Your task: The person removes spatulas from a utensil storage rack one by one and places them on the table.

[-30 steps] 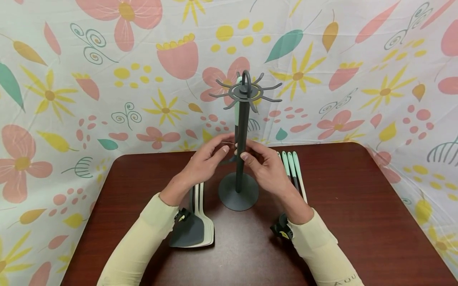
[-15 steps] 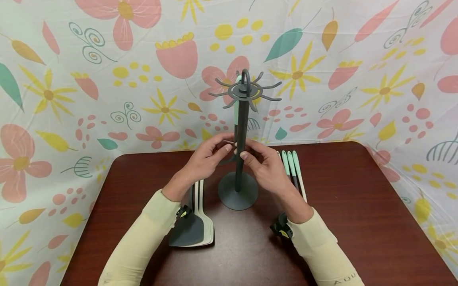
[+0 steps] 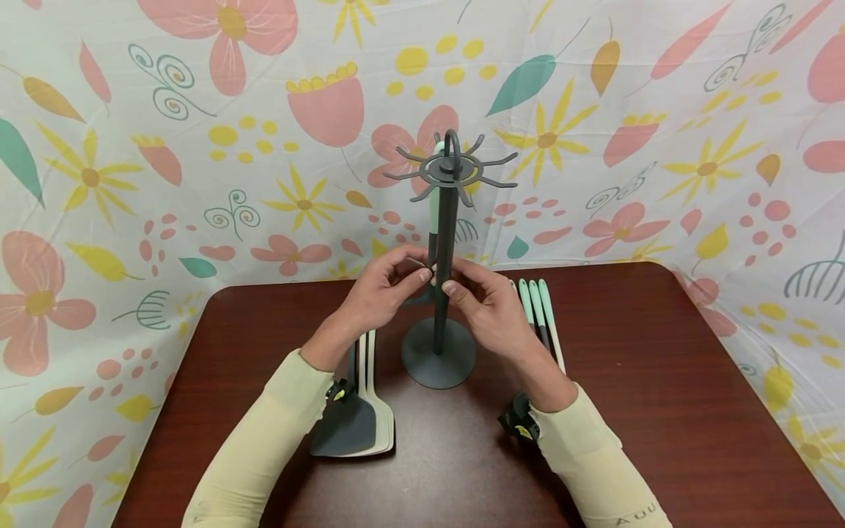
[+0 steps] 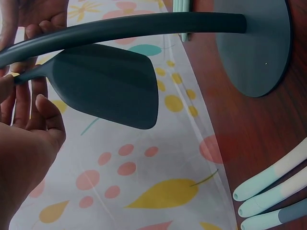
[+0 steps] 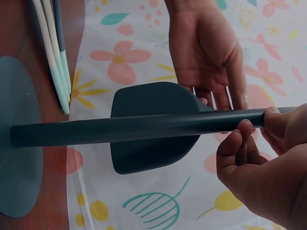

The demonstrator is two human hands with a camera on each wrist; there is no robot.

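Observation:
A dark grey utensil stand (image 3: 446,227) rises from a round base (image 3: 422,365), with a ring of hooks (image 3: 485,161) at its top. Behind its pole hangs a spatula with a mint handle (image 3: 433,209), up at the hooks; its broad dark blade (image 4: 105,86) shows in the left wrist view. My left hand (image 3: 376,293) pinches the spatula's thin shaft just above the blade. From the other side my right hand (image 3: 491,308) grips the pole, thumb (image 5: 274,117) in front and fingers reaching behind it. In the head view the pole partly covers the spatula and fingertips.
On the brown table (image 3: 660,381), several spatulas (image 3: 350,429) lie stacked left of the base, partly under my left forearm. Several mint-handled utensils (image 3: 538,304) lie on the right, partly under the right forearm. A floral cloth (image 3: 264,183) hangs behind the table.
My left hand has shifted slightly right toward the pole, and the spatula's handle has swung a little left behind it. The right hand stays on the pole.

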